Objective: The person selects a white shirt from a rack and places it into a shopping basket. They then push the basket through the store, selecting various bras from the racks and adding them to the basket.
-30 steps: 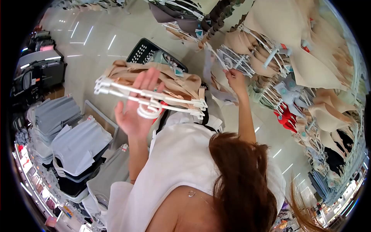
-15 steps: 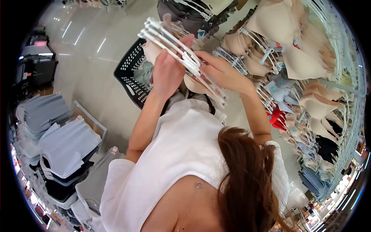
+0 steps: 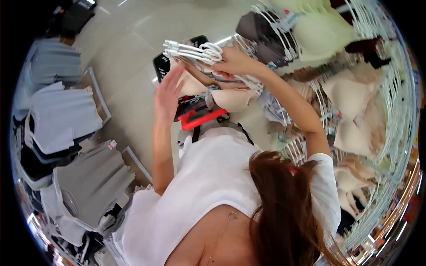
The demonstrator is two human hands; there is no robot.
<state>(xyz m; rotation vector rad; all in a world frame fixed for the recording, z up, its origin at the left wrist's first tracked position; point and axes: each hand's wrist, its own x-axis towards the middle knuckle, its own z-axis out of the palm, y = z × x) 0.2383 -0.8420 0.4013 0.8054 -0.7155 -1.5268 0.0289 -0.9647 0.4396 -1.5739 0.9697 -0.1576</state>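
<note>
A bunch of white hangers with beige bras hanging from it is held up in front of me. My right hand is closed round the hanger hooks. Beside the left end of the bunch is my left hand, slightly blurred, its fingers stretched out and apart, with nothing held in it. Below the bras, a black perforated basket with a red handle is partly hidden behind them.
Racks of beige bras on white hangers stand at the right, with dark bras and pale yellow ones farther up. Folded or hung grey garments and light blue ones are on the left.
The hangers have turned nearly level, and the bras hang in fuller view. My left hand has let go of them and moved left. The red basket handle has come into view.
</note>
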